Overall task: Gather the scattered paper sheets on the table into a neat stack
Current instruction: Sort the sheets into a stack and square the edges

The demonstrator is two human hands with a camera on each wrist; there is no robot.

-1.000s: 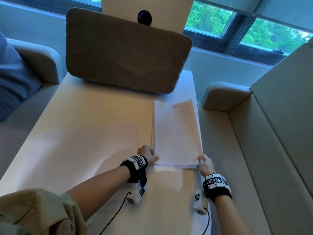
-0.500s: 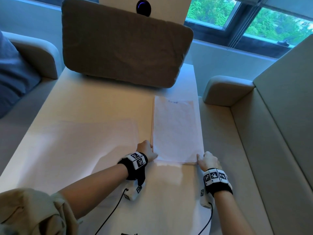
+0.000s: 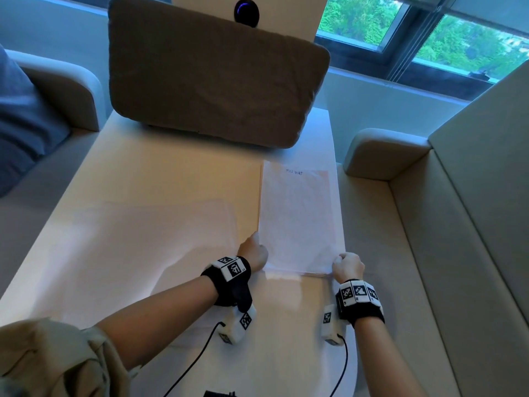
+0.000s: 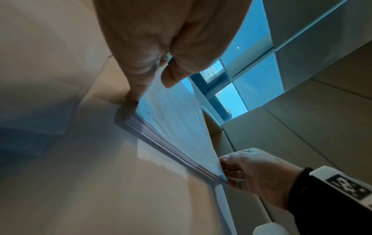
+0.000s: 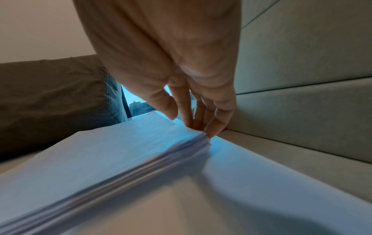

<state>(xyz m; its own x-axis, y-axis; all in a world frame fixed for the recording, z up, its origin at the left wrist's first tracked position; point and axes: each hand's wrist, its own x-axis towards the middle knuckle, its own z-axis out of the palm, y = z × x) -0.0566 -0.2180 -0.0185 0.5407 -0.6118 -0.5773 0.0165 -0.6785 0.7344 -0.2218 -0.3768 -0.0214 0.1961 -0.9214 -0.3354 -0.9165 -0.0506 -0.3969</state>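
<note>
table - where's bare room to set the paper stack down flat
Bare table lies left of the paper stack, between the brown cushion and the near edge. It is crowded on the right: the left hand and right hand hold the stack's near corners there.

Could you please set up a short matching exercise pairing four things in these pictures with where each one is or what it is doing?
Things:
1. paper stack
2. left hand
3. right hand
4. brown cushion

Places or states:
A. stands at the table's far end
B. pinches the stack's near right corner
C. lies along the table's right edge
D. pinches the stack's near left corner

Pairs: 1-C, 2-D, 3-B, 4-A
</note>
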